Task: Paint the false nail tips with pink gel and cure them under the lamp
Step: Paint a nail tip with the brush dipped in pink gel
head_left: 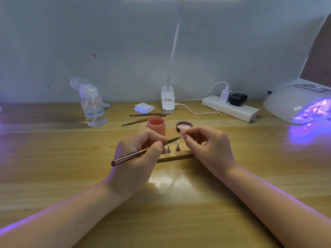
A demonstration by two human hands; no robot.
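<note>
Beyond the pink gel jar (pixel 156 126), which I take as my landmark, I start with the biggest things. I see the wooden surface (pixel 53 158) carrying everything. Far right of the jar sits the white curing lamp (pixel 293 102), its mouth lit violet; something pale shows inside it, but I cannot tell what. Right of the jar and further back lies a power strip (pixel 231 109); well left of the jar stands a clear pump bottle (pixel 93 106); behind the jar is the clip base of a desk light (pixel 167 102). Just in front of the jar lies a small wooden board (pixel 176 156) with little metal stands (pixel 177 148) on it. Just right of the jar is its lid (pixel 184 126), lying open side up.

My left hand (pixel 138 158), in front of the jar, has its grip clamped round a thin brush (pixel 136 154), pencil-fashion, bristles pointing right. My right hand (pixel 207 145), front-right of the jar, has its grip pinched on one false nail tip (pixel 183 130), held up above the board, right of the jar and near the lid. The tip looks pinkish. The bristles sit just beside it; whether they touch I cannot tell.

I judge the painting step is in hand, with curing of this tip not yet done. The next move, as I read it, calls for steady, light strokes along the tip, keeping the pinching fingers off the wet gel.
</note>
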